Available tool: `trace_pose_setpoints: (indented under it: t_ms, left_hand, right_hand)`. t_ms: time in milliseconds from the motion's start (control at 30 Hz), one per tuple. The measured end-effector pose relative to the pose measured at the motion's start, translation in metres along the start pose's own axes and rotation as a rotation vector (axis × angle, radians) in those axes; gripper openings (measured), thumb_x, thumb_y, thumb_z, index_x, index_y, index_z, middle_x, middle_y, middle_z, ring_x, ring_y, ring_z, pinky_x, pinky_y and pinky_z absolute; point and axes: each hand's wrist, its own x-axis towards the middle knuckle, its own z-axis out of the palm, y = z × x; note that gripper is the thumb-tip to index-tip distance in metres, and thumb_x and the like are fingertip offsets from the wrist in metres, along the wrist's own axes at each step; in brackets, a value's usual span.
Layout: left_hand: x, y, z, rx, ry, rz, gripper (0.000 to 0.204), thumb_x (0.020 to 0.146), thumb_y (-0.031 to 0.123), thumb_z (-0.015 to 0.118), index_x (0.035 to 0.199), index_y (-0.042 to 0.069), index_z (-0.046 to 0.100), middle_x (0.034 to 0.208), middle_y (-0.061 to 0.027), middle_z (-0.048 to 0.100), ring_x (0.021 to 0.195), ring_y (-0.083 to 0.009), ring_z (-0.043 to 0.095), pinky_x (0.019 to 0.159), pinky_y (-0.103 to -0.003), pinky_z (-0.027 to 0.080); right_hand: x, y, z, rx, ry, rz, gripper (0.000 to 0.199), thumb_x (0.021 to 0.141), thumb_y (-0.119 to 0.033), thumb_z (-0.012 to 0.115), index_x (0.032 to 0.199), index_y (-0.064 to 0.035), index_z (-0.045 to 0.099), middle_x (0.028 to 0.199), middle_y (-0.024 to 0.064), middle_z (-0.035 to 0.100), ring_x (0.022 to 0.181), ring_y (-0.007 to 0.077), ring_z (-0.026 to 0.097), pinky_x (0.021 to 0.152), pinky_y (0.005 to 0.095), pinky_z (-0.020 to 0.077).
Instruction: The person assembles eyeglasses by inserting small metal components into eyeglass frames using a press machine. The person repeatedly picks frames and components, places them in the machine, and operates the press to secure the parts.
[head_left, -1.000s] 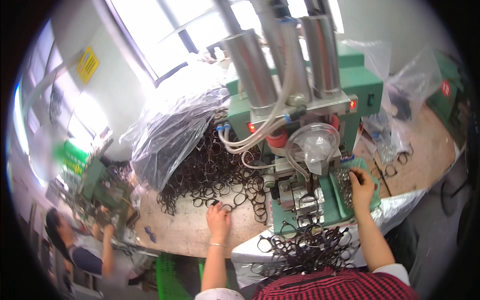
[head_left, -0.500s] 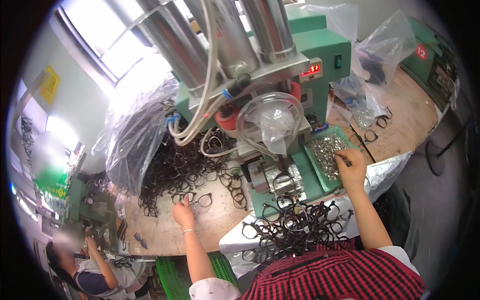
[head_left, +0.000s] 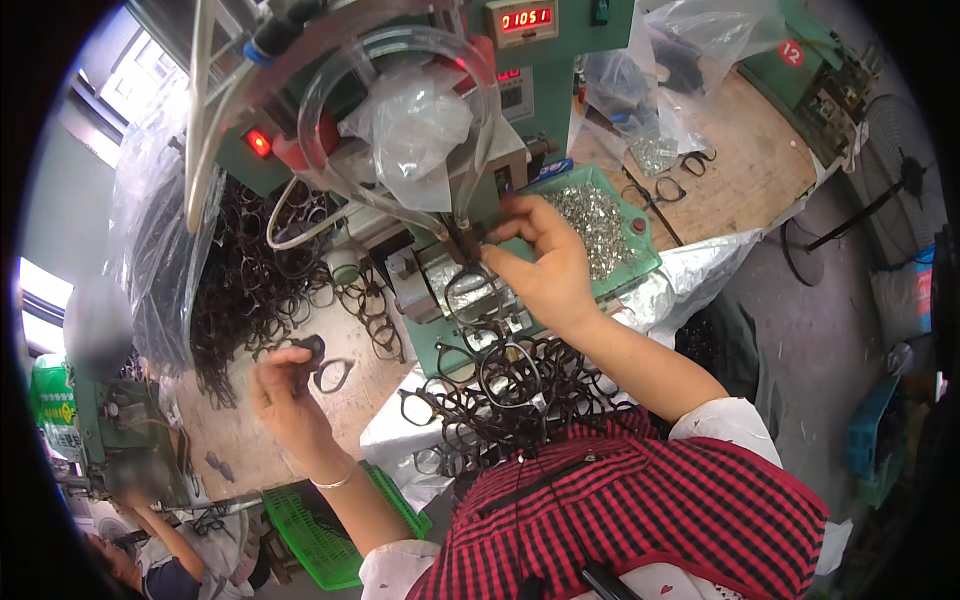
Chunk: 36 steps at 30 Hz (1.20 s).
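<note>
Eyeglass frame (head_left: 317, 352) in L hand (head_left: 285, 402) over wood tabletop (head_left: 222, 432); fan (head_left: 911, 174) far R.

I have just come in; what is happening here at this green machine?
A person works at a green machine. The left hand holds a black glasses frame over the table; the right hand is at the machine, its fingertips beside another frame; whether they pinch anything is unclear. A green tray of small metal pieces stands beyond that hand, and a pile of frames lies close before the person.
</note>
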Motion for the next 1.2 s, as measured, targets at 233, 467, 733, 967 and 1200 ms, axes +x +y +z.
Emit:
trace_pose_setpoints:
  t_ms: [233, 467, 733, 967, 1200]
  left_hand:
    - [0.035, 0.072, 0.106, 0.579, -0.158, 0.459, 0.053, 0.113, 0.039, 0.034, 0.098, -0.006, 0.060, 0.089, -0.0187, 0.072, 0.065, -0.0156, 0.059, 0.059, -0.024, 0.047]
    - [0.004, 0.063, 0.128, 0.544, -0.679, 1.088, 0.046, 0.087, 0.051, 0.073, 0.080, 0.012, 0.049, 0.098, -0.0097, 0.074, 0.075, -0.0226, 0.067, 0.071, -0.034, 0.059]
    - [-0.013, 0.026, 0.151, 0.627, -0.741, 1.188, 0.049, 0.079, 0.052, 0.078, 0.077, 0.012, 0.051, 0.100, -0.0069, 0.073, 0.086, -0.0224, 0.067, 0.083, -0.037, 0.062]
    - [-0.013, 0.016, 0.148, 0.519, -0.676, 1.159, 0.047, 0.081, 0.050, 0.077, 0.072, 0.012, 0.051, 0.100, -0.0066, 0.072, 0.091, -0.0231, 0.068, 0.087, -0.038, 0.060]
    - [-0.039, 0.011, 0.138, 0.511, -0.639, 0.961, 0.044, 0.082, 0.047, 0.076, 0.083, 0.006, 0.060, 0.114, -0.0122, 0.070, 0.100, -0.0279, 0.067, 0.101, -0.042, 0.054]
  right_hand:
    - [-0.004, -0.025, 0.014, 0.238, -0.062, 0.151, 0.047, 0.083, -0.001, 0.073, 0.127, -0.0006, 0.056, 0.088, 0.0015, 0.068, 0.088, 0.0084, 0.061, 0.081, 0.0255, 0.0483]
    - [-0.008, -0.039, -0.035, -0.084, -0.311, 0.002, 0.043, 0.084, -0.009, 0.072, 0.127, -0.0055, 0.067, 0.118, 0.0112, 0.071, 0.106, 0.0263, 0.068, 0.098, 0.0368, 0.0504]
    - [-0.004, 0.057, -0.109, -0.977, 0.116, -0.320, 0.012, 0.076, -0.015, 0.078, 0.087, -0.0095, 0.076, 0.117, 0.0174, 0.066, 0.116, 0.0378, 0.059, 0.097, 0.0468, 0.0473]
    - [-0.001, 0.056, -0.095, -1.021, 0.027, -0.323, 0.012, 0.077, -0.013, 0.077, 0.086, -0.0076, 0.072, 0.117, 0.0132, 0.064, 0.109, 0.0349, 0.059, 0.089, 0.0470, 0.0470]
    - [0.026, 0.067, -0.090, -1.077, -0.112, -0.478, 0.014, 0.082, -0.008, 0.072, 0.094, -0.0037, 0.067, 0.120, 0.0159, 0.064, 0.111, 0.0383, 0.059, 0.089, 0.0467, 0.0485]
